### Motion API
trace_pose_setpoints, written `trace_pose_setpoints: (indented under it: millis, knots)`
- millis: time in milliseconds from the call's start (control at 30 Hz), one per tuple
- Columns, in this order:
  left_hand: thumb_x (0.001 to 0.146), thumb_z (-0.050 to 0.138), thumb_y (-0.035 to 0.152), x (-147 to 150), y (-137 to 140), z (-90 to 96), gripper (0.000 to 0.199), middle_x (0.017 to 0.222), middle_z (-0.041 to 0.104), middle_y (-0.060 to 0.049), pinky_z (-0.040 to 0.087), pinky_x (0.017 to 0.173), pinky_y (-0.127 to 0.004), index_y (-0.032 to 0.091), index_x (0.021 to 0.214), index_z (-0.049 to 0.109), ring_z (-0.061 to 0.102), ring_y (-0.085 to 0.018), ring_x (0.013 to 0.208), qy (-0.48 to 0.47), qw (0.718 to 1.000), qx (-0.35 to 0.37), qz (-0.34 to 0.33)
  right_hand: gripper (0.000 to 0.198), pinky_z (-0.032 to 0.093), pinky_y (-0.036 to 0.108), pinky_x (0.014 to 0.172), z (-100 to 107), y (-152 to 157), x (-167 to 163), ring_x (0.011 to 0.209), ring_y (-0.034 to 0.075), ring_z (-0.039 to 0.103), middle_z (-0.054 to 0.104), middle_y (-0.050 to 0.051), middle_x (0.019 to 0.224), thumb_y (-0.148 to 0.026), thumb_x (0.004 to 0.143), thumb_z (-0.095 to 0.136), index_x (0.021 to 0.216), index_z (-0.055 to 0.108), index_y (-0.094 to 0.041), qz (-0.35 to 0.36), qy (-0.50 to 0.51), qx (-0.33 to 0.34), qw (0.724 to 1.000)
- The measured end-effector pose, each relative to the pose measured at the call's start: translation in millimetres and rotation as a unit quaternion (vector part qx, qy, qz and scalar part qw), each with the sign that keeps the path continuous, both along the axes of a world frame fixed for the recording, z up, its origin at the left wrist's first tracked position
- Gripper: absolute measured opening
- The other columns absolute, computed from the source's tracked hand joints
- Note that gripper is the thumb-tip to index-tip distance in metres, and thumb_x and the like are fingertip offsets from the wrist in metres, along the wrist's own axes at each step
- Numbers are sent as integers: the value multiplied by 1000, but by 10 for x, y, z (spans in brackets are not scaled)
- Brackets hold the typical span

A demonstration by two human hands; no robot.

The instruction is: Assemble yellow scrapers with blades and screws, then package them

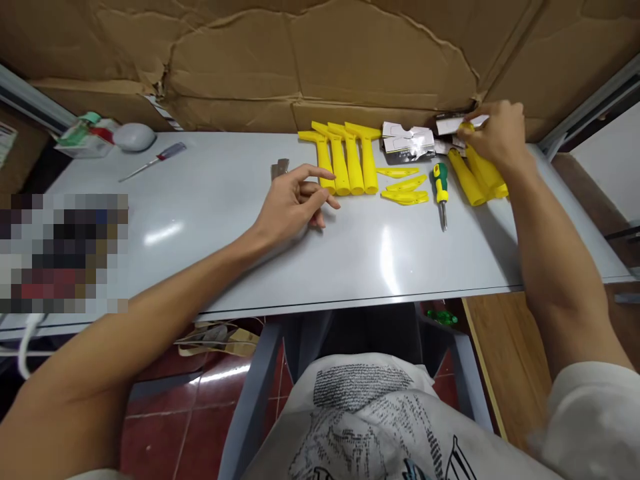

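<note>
My left hand (295,203) hovers over the white table with its fingers loosely spread and nothing in them. Just beyond it, several yellow plastic T-shaped handles (354,163) lie side by side. Flat metal pieces (280,168) rest behind the hand's knuckles. At the back right, my right hand (495,133) has its fingers closed around the end of a yellow handle (466,127), partly hidden by the fingers. Below it lie more yellow handles (465,177). Slim yellow strips (406,183) and a green-and-yellow screwdriver (441,190) lie between the two groups.
Black-and-white printed packets (409,142) lie against the cardboard wall (300,60). At the left are a screwdriver with a clear handle (167,153), a white computer mouse (134,137) and a small box of items (87,137). The table's front edge (350,303) runs before my lap.
</note>
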State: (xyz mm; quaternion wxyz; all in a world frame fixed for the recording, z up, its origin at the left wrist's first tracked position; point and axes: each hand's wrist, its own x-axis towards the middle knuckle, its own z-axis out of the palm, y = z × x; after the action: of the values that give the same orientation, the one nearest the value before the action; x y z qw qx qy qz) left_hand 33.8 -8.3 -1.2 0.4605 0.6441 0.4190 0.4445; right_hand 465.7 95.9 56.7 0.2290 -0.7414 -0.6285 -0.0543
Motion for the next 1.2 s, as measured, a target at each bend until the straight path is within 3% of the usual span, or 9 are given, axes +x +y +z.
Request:
trace_pose_setpoints:
  millis: [267, 400, 500, 600, 733, 867, 967, 1067, 1200]
  knots:
    - [103, 86, 43, -33, 11, -31, 28, 94, 89, -3, 56, 51, -36, 27, 125, 80, 67, -16, 52, 45, 998, 34, 8, 40, 52, 51, 109, -68, -64, -262, 142, 36, 79, 81, 39, 148, -21, 105, 96, 145, 94, -17, -104, -105, -42, 988]
    - [102, 78, 48, -114, 205, -86, 28, 86, 87, 4, 55, 63, -37, 26, 118, 82, 67, -15, 63, 74, 984, 141, 80, 51, 55, 55, 115, -6, -202, -424, 156, 44, 76, 77, 37, 158, -28, 110, 92, 159, 87, -16, -83, -126, -10, 989]
    - [101, 74, 48, -265, 421, -95, 24, 97, 90, 4, 60, 90, -45, 30, 114, 84, 75, -21, 94, 187, 944, 216, 165, 42, 61, 53, 118, 52, -358, -610, 152, 40, 80, 82, 24, 154, -27, 119, 76, 159, 85, -20, -38, -138, 35, 989]
    - [96, 79, 47, -465, 611, -73, 25, 126, 90, -1, 55, 116, -54, 34, 116, 86, 68, -30, 131, 318, 912, 179, 187, 36, 65, 49, 116, 58, -526, -807, 137, 35, 86, 90, 13, 135, -22, 117, 64, 142, 89, -23, 25, -146, 45, 988]
    - [93, 84, 48, -723, 766, 17, 52, 148, 81, -9, 47, 134, -59, 27, 141, 89, 63, -32, 135, 419, 891, 113, 133, 35, 65, 47, 107, -56, -690, -938, 122, 34, 87, 91, 12, 124, -29, 112, 60, 131, 90, -25, 123, -126, 28, 984]
    - [80, 108, 49, -953, 829, 145, 88, 163, 74, -17, 49, 138, -61, 21, 160, 83, 61, -38, 145, 468, 880, 83, 12, 36, 63, 54, 113, -207, -679, -833, 135, 39, 77, 90, 13, 132, -45, 112, 69, 135, 92, -28, 249, -121, -6, 961]
    - [66, 115, 81, -1086, 837, 209, 130, 181, 63, -17, 49, 140, -64, 24, 176, 72, 48, -45, 163, 488, 869, 69, -54, 63, 55, 67, 131, -290, -601, -677, 150, 47, 64, 85, 15, 154, -58, 105, 88, 160, 86, -29, 341, -129, -26, 931]
    - [47, 88, 125, -1167, 840, 241, 171, 187, 58, -19, 53, 135, -67, 24, 183, 64, 51, -45, 157, 487, 867, 58, -86, 90, 46, 83, 136, -363, -533, -552, 158, 55, 56, 78, 15, 168, -66, 97, 99, 176, 73, -31, 379, -122, -62, 915]
    - [34, 67, 139, -1203, 871, 255, 184, 182, 65, -19, 62, 122, -61, 24, 178, 70, 68, -30, 117, 489, 866, 66, -82, 86, 44, 86, 134, -445, -476, -502, 157, 54, 55, 82, 16, 159, -70, 95, 102, 169, 79, -32, 390, -90, -68, 914]
